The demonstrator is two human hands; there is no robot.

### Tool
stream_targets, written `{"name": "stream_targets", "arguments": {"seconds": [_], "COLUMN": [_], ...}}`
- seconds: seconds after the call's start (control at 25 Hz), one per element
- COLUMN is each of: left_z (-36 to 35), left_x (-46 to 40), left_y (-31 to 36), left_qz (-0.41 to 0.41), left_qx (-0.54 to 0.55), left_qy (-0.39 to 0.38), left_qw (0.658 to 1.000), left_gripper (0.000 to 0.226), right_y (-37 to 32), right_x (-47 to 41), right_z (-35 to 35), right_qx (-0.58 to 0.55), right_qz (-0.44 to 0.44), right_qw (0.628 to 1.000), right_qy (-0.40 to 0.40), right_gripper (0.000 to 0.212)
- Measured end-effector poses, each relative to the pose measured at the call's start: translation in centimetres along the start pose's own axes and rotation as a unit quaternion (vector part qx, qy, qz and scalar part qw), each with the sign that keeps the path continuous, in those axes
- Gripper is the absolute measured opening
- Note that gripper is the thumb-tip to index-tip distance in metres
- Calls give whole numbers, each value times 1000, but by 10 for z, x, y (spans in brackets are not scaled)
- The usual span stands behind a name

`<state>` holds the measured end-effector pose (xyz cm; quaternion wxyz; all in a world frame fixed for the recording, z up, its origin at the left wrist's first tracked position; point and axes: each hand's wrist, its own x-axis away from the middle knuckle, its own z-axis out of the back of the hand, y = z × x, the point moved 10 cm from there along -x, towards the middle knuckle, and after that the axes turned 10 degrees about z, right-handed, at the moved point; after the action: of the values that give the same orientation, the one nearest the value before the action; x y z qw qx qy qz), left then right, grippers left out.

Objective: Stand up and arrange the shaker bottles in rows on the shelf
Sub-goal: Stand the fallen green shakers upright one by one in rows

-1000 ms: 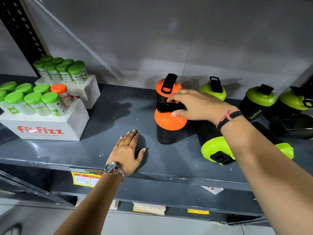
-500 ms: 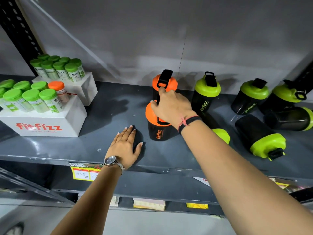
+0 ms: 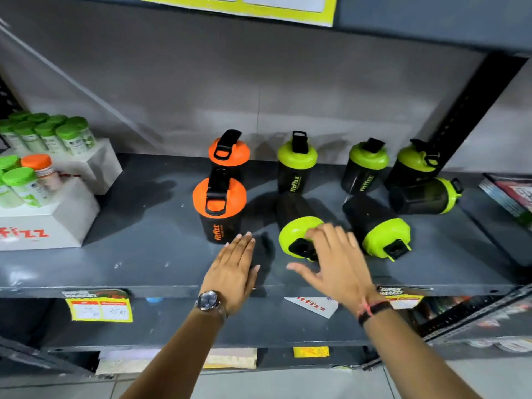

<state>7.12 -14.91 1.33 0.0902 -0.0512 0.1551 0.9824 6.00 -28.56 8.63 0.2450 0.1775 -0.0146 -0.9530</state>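
- I count eight shaker bottles on the grey shelf (image 3: 144,263), five upright and three on their sides.
- Two orange-lidded shakers stand one behind the other at the left of the group: the front orange shaker (image 3: 219,210) and the rear orange shaker (image 3: 229,152).
- Along the back wall to their right stand three green-lidded ones: the first green shaker (image 3: 297,165), the second green shaker (image 3: 365,168), and the corner green shaker (image 3: 414,165), which leans a little.
- A tipped green shaker (image 3: 299,226) lies with its lid toward me, in front of the first green one.
- A second tipped shaker (image 3: 377,228) lies just right of it, lid also toward me.
- A third tipped shaker (image 3: 426,195) lies crosswise at the right, lid pointing right, against the corner bottle.
- My right hand (image 3: 336,260) is spread open, fingers over the lid of the nearest tipped bottle; I cannot tell whether they touch it, and the hand is blurred.
- My left hand (image 3: 233,269) rests flat and empty on the shelf, near the base of the front orange shaker.
- White display boxes (image 3: 57,226) of small capped tubes sit at the far left.
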Motion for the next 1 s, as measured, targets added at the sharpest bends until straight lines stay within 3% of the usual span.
{"name": "stream_targets", "arguments": {"seconds": [0.24,0.4,0.64,0.88,1.0], "left_z": [-34,-37,-36,-36,-36], "left_x": [-40,-43,-42,-42,-43], "left_y": [11,9,9,9,9], "left_qz": [23,24,27,24,26], "left_qx": [37,42,44,46,55], "left_qy": [-39,-37,-39,-33,-36], "left_qw": [998,998,998,998,998], "left_gripper": [58,58,58,58,58], "right_y": [21,43,63,67,62], "right_x": [9,-18,-91,-104,-98], "right_z": [-22,18,20,6,1], "right_qx": [-30,-5,-93,-138,-149], "right_qz": [-80,-49,4,-12,-65], "right_qw": [996,999,986,974,971], "right_qy": [-7,21,-141,-178,-175], "right_gripper": [44,41,41,53,52]}}
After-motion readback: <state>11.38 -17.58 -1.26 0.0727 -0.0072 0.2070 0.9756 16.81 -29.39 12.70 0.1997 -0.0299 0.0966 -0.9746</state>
